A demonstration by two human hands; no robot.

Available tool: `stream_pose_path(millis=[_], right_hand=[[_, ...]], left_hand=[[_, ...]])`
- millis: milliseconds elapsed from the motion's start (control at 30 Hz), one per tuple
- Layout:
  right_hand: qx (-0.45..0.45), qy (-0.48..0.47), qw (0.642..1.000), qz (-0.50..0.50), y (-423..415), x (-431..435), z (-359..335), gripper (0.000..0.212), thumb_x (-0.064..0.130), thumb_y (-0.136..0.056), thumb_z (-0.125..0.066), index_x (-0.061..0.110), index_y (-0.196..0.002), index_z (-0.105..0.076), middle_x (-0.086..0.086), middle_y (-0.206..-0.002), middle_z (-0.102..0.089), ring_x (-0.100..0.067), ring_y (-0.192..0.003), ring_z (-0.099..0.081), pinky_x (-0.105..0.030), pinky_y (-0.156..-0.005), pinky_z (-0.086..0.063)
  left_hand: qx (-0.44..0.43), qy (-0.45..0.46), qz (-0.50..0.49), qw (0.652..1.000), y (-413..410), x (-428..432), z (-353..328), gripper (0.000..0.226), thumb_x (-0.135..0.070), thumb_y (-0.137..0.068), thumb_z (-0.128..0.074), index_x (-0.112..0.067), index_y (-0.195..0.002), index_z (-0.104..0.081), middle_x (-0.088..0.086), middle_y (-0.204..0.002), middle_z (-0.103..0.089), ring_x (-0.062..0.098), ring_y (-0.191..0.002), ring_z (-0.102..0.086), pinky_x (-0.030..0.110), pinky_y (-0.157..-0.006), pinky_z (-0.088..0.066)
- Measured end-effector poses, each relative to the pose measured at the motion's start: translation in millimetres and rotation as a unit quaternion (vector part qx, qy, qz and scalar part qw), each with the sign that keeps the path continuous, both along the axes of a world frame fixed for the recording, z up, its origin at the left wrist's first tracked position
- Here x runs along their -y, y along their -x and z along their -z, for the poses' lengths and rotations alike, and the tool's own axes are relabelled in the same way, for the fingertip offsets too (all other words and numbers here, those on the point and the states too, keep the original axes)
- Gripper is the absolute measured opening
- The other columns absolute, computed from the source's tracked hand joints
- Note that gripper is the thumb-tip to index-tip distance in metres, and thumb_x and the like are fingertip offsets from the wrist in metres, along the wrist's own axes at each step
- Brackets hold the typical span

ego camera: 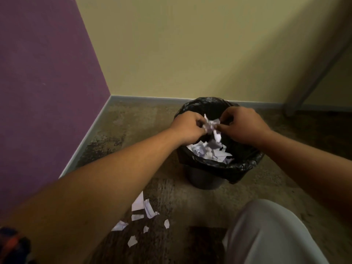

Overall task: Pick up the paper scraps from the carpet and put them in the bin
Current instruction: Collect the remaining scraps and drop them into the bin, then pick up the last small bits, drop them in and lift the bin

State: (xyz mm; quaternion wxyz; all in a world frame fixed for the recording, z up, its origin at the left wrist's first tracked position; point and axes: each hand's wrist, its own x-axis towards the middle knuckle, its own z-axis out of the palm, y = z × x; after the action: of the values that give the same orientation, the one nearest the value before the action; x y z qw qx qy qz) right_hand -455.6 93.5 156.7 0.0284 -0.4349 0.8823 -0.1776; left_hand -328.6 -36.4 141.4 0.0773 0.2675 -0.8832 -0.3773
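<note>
A dark bin (pixel 204 181) with a black liner stands on the carpet near the wall. Both hands hover over its mouth. My left hand (pixel 187 128) and my right hand (pixel 242 124) pinch a crumpled bunch of white paper scraps (pixel 211 125) between them, and one piece dangles down from it. Inside the bin lies a pile of white scraps (pixel 209 152). Several more scraps (pixel 141 210) lie on the carpet in front of the bin, partly hidden by my left forearm.
A purple wall (pixel 43 92) runs along the left and a cream wall behind the bin, meeting in a corner. A grey furniture leg (pixel 312 73) slants down at the right. My knee in pale trousers (pixel 266 231) fills the lower right.
</note>
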Motion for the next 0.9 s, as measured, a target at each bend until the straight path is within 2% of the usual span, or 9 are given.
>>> stream_pose_path(millis=[133, 233, 333, 433, 533, 633, 700, 800, 900], right_hand=[[0.012, 0.024, 1.0, -0.008, -2, 0, 3, 0.014, 0.038, -0.081, -0.073, 0.027, -0.087, -0.066, 0.004, -0.086, -0.07, -0.015, -0.077, -0.064, -0.028, -0.069, -0.05], [0.025, 0.069, 0.997, -0.029, -18, 8, 2, 0.01, 0.035, -0.081, -0.072, 0.027, -0.081, -0.067, 0.008, -0.081, -0.068, -0.013, -0.078, -0.064, -0.028, -0.071, -0.05], [0.059, 0.107, 0.99, -0.068, -47, 19, 4, 0.009, 0.034, -0.08, -0.072, 0.026, -0.079, -0.068, 0.01, -0.076, -0.069, -0.008, -0.075, -0.066, -0.029, -0.074, -0.055], [0.1, 0.11, 0.98, -0.135, -88, 34, 21, 0.009, 0.033, -0.079, -0.073, 0.024, -0.082, -0.069, 0.013, -0.076, -0.068, -0.003, -0.073, -0.065, -0.022, -0.07, -0.053], [0.11, -0.008, 0.967, -0.23, -128, 49, 58, 0.02, 0.027, -0.077, -0.075, 0.021, -0.096, -0.069, 0.009, -0.084, -0.069, -0.01, -0.08, -0.067, -0.016, -0.072, -0.045], [0.088, -0.191, 0.93, -0.303, -160, 61, 116, 0.05, 0.026, -0.076, -0.075, 0.018, -0.123, -0.06, -0.004, -0.11, -0.069, -0.022, -0.101, -0.066, -0.025, -0.084, -0.049], [0.07, -0.271, 0.909, -0.308, -175, 66, 158, 0.064, 0.027, -0.075, -0.076, 0.018, -0.133, -0.052, -0.009, -0.118, -0.066, -0.027, -0.109, -0.062, -0.029, -0.087, -0.049], [0.071, -0.312, 0.907, -0.274, -193, 69, 213, 0.067, 0.03, -0.073, -0.076, 0.014, -0.133, -0.05, -0.014, -0.122, -0.063, -0.031, -0.113, -0.06, -0.031, -0.09, -0.049], [0.097, -0.29, 0.918, -0.253, -209, 71, 257, 0.05, 0.038, -0.084, -0.06, 0.011, -0.125, -0.053, -0.015, -0.125, -0.06, -0.033, -0.116, -0.056, -0.036, -0.101, -0.043]], left_hand=[[-0.092, 0.096, -0.113, 0.985, -30, 16, 20, 0.006, -0.027, -0.081, -0.072, -0.03, -0.084, -0.068, -0.01, -0.084, -0.064, 0.009, -0.078, -0.061, 0.022, -0.072, -0.048], [-0.107, 0.135, -0.169, 0.971, -65, 33, 43, 0.007, -0.027, -0.081, -0.069, -0.029, -0.085, -0.064, -0.009, -0.086, -0.057, 0.011, -0.078, -0.058, 0.023, -0.069, -0.044], [-0.034, 0.103, -0.214, 0.971, -111, 45, 80, 0.015, -0.027, -0.081, -0.072, -0.023, -0.094, -0.065, -0.004, -0.091, -0.057, 0.018, -0.084, -0.06, 0.03, -0.073, -0.051], [0.119, 0.077, -0.221, 0.965, -161, 46, 126, 0.041, -0.029, -0.076, -0.077, -0.016, -0.113, -0.065, 0.006, -0.11, -0.06, 0.027, -0.104, -0.059, 0.033, -0.087, -0.051], [0.261, 0.065, -0.163, 0.949, -209, 38, 169, 0.061, -0.034, -0.068, -0.082, -0.016, -0.122, -0.059, 0.013, -0.126, -0.05, 0.034, -0.12, -0.049, 0.038, -0.099, -0.045], [0.334, 0.079, -0.09, 0.935, -245, 25, 209, 0.059, -0.042, -0.071, -0.076, -0.019, -0.121, -0.053, 0.012, -0.13, -0.043, 0.033, -0.123, -0.046, 0.04, -0.099, -0.044], [0.352, 0.06, -0.083, 0.93, -260, 19, 230, 0.063, -0.045, -0.076, -0.072, -0.023, -0.129, -0.047, 0.013, -0.141, -0.034, 0.033, -0.128, -0.043, 0.041, -0.101, -0.044], [0.385, 0.022, -0.086, 0.918, -270, 12, 255, 0.09, -0.044, -0.069, -0.078, -0.027, -0.144, -0.032, 0.015, -0.149, -0.023, 0.037, -0.13, -0.042, 0.043, -0.104, -0.043], [0.381, 0.008, -0.079, 0.921, -275, 6, 271, 0.09, -0.037, -0.069, -0.08, -0.028, -0.145, -0.032, 0.014, -0.15, -0.024, 0.038, -0.127, -0.046, 0.045, -0.103, -0.045]])
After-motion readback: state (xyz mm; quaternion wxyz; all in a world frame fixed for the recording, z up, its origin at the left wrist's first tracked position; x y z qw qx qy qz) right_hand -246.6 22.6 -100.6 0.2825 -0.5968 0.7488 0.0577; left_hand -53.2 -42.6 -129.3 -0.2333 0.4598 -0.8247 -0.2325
